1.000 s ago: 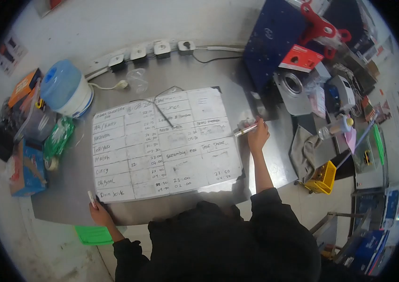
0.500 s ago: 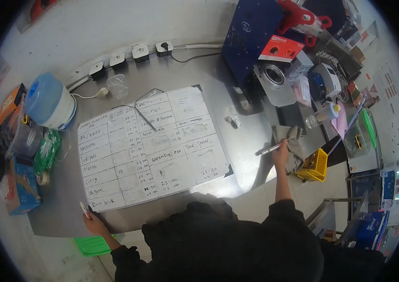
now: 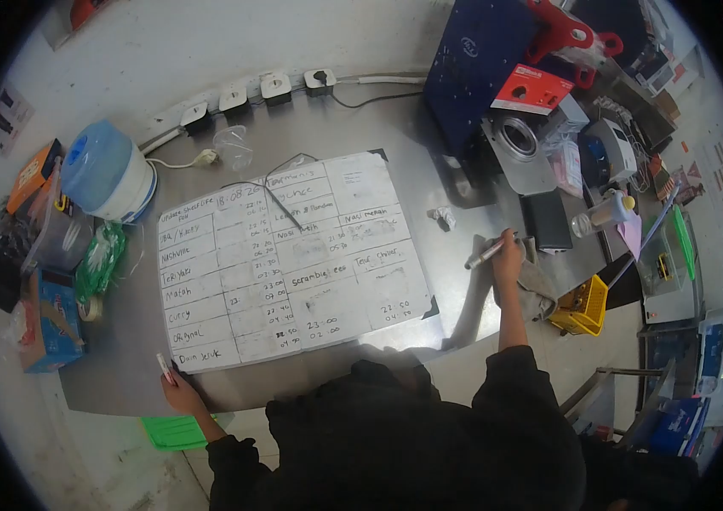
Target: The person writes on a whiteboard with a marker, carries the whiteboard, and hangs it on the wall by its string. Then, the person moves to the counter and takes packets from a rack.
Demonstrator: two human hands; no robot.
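My left hand (image 3: 181,395) is closed around a slim white marker (image 3: 164,366) near the lower left corner of the whiteboard (image 3: 310,317). The board lies flat, ruled in columns with handwritten names and times; some cells are smudged. A second marker (image 3: 485,254) is gripped in my right hand (image 3: 507,262), right of the board, its end pointing left. Beside and partly behind that hand, a grey-brown cloth (image 3: 537,288) lies at the table edge; whether my fingers touch it I cannot tell. A dark cord (image 3: 281,204) with a loop rests across the board's top.
On the metal table (image 3: 123,375) stand a blue-and-white round container (image 3: 106,170), a clear plastic cup (image 3: 233,146) and crumpled paper (image 3: 442,218). A dark blue panel (image 3: 472,77), a bottle (image 3: 598,216) and a yellow basket (image 3: 581,308) are at the right. Sockets (image 3: 276,87) line the wall.
The view has shifted, so the table appears further right. My right hand has moved up and left relative to the cloth, which now shows lower beside it. The left hand keeps its marker.
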